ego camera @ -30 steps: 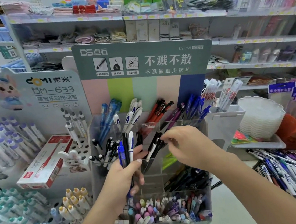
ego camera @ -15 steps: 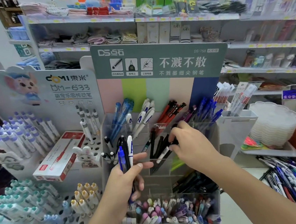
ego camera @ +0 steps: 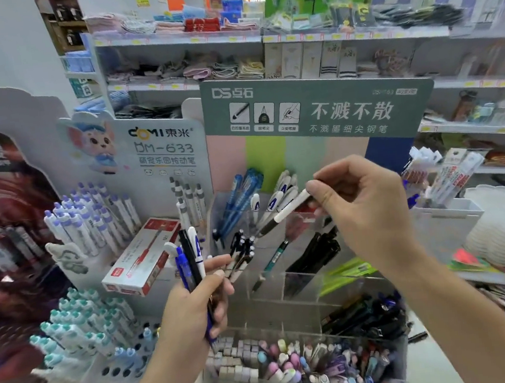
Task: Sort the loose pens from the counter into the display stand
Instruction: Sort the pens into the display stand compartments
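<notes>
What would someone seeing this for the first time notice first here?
Probably the right hand raised at centre, pinching a white and black pen above the clear display stand. Lower left of it, the left hand grips a bundle of pens, blue, black and white. Behind both stands the green sign with large white characters.

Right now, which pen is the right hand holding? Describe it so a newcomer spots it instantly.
Find the green DS header board topping the clear display stand. Just below it the right hand pinches one white-and-black pen, lifted above the compartments and slanting down to the left. Unlike the pens standing in compartments or bunched in the left hand, it is held alone in the air.
</notes>
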